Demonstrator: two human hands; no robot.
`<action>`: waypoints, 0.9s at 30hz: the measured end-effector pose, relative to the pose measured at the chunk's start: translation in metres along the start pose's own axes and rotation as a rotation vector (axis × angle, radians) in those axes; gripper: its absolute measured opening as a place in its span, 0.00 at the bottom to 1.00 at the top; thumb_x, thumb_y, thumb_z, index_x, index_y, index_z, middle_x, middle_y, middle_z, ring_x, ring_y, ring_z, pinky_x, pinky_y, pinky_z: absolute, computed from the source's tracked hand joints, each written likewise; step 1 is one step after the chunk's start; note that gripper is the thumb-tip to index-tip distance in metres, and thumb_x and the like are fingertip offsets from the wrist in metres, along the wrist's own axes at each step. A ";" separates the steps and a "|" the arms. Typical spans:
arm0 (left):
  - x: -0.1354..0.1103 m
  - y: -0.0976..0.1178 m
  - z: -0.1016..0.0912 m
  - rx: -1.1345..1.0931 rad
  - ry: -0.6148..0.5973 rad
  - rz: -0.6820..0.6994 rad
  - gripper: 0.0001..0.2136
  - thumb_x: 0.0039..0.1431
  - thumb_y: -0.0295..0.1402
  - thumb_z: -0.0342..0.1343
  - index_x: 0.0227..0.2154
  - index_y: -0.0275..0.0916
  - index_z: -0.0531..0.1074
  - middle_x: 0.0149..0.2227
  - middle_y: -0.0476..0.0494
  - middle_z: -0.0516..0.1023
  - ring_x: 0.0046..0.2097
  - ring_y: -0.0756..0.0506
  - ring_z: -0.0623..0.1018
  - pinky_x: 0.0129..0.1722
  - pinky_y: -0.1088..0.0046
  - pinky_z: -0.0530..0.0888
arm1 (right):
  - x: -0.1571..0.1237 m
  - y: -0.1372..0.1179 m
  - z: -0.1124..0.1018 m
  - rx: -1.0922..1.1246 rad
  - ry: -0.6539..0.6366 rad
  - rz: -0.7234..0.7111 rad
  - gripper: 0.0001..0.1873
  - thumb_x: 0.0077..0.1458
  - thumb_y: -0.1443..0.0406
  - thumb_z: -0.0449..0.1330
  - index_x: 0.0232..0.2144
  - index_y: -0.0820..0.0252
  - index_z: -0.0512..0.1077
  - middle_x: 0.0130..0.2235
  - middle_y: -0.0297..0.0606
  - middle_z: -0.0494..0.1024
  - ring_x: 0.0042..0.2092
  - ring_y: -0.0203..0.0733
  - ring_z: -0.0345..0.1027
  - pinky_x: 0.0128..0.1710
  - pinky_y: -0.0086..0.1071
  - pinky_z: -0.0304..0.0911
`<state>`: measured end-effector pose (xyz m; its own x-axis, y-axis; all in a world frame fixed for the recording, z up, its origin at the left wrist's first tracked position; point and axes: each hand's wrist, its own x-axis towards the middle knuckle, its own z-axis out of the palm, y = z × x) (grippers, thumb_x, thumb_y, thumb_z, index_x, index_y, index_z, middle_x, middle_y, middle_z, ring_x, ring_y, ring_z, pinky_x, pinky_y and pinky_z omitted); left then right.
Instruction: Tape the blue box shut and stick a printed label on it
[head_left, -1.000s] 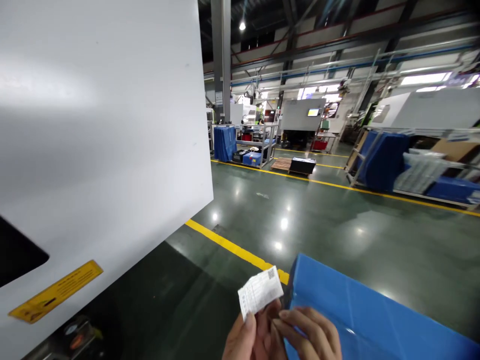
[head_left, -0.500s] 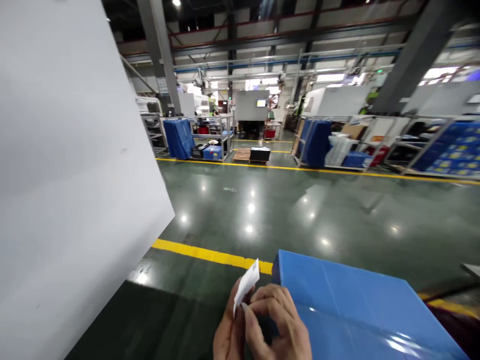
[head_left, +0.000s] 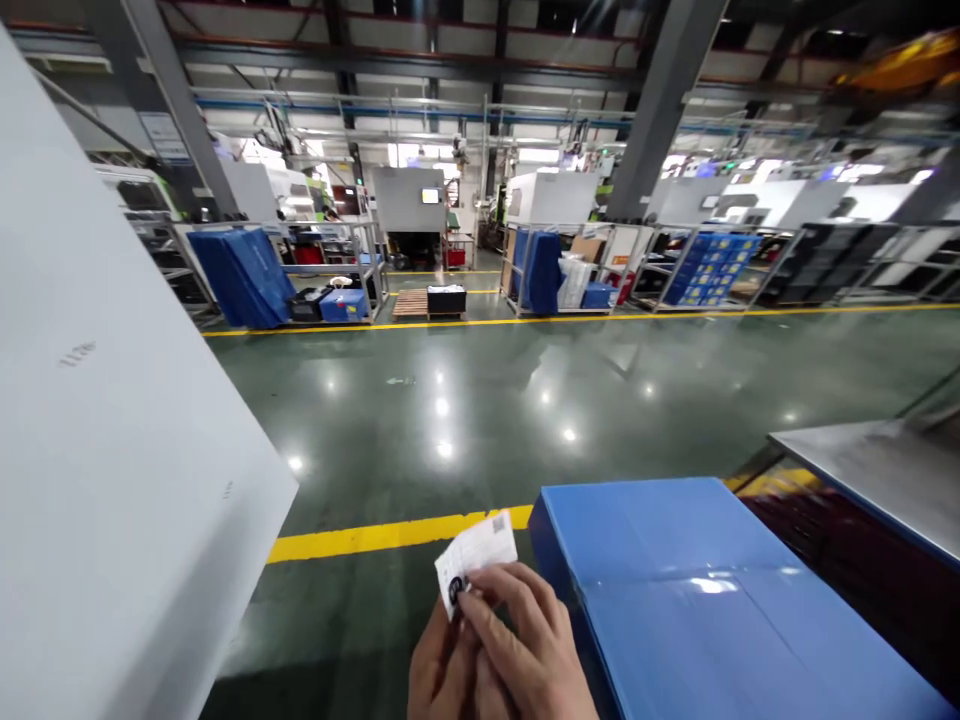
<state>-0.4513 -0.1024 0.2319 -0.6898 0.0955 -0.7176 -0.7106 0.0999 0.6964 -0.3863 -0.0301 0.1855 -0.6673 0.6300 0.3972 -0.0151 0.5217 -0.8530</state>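
A small white printed label [head_left: 480, 548] with a code square sits low in the middle of the view, pinched between both hands. My left hand [head_left: 435, 668] holds it from below, fingers closed. My right hand [head_left: 529, 650] lies over the left with its fingers curled onto the label's lower edge. Just to the right of the hands lies a flat blue plastic lid or box top [head_left: 697, 590], its near left corner almost touching my right hand.
A large white machine panel [head_left: 112, 480] fills the left side. A yellow floor line [head_left: 375, 537] crosses the green floor ahead. A grey metal table edge [head_left: 877, 480] is at the right. Racks with blue boxes [head_left: 709, 268] and blue covers [head_left: 240, 275] stand far back.
The view has swung to the right, so the white panel takes up less room and the grey table came in. The label has turned from edge-on to face-up between my fingers.
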 end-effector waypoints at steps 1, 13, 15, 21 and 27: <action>0.001 0.002 -0.002 0.014 -0.007 0.003 0.17 0.37 0.38 0.74 0.32 0.41 0.79 0.38 0.40 0.83 0.54 0.32 0.76 0.49 0.66 0.78 | 0.001 0.000 -0.001 -0.017 -0.031 -0.011 0.21 0.57 0.71 0.54 0.52 0.55 0.69 0.51 0.42 0.74 0.53 0.49 0.66 0.44 0.40 0.70; 0.028 0.001 -0.029 0.514 -0.314 -0.083 0.10 0.48 0.39 0.69 0.26 0.37 0.79 0.28 0.45 0.80 0.33 0.43 0.75 0.35 0.74 0.69 | -0.023 0.028 -0.046 -0.002 -0.209 0.534 0.19 0.61 0.59 0.59 0.54 0.52 0.70 0.50 0.41 0.74 0.48 0.43 0.71 0.45 0.35 0.72; 0.030 -0.003 -0.041 0.731 -0.556 -0.168 0.16 0.57 0.44 0.61 0.23 0.36 0.77 0.23 0.48 0.74 0.26 0.48 0.68 0.29 0.75 0.62 | -0.045 0.035 -0.049 0.129 -0.470 0.688 0.12 0.62 0.57 0.58 0.46 0.52 0.74 0.42 0.36 0.78 0.40 0.40 0.73 0.39 0.30 0.71; 0.051 -0.104 -0.114 0.940 -0.505 -0.398 0.16 0.63 0.42 0.52 0.28 0.38 0.78 0.26 0.47 0.76 0.30 0.46 0.73 0.31 0.75 0.63 | -0.144 0.050 -0.034 -0.029 -0.811 1.011 0.20 0.61 0.52 0.52 0.27 0.55 0.76 0.26 0.31 0.78 0.28 0.40 0.74 0.27 0.27 0.67; 0.103 -0.273 -0.127 1.187 -0.297 -0.459 0.13 0.65 0.39 0.54 0.29 0.36 0.73 0.30 0.48 0.76 0.36 0.46 0.76 0.43 0.63 0.72 | -0.197 0.094 -0.020 -0.545 -0.833 1.133 0.21 0.61 0.53 0.50 0.32 0.56 0.78 0.30 0.41 0.81 0.31 0.49 0.76 0.30 0.36 0.65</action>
<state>-0.3459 -0.2452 -0.0321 -0.2534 0.0177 -0.9672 -0.2119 0.9745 0.0734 -0.2416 -0.0936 0.0343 -0.3582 0.4348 -0.8262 0.9285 0.2582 -0.2667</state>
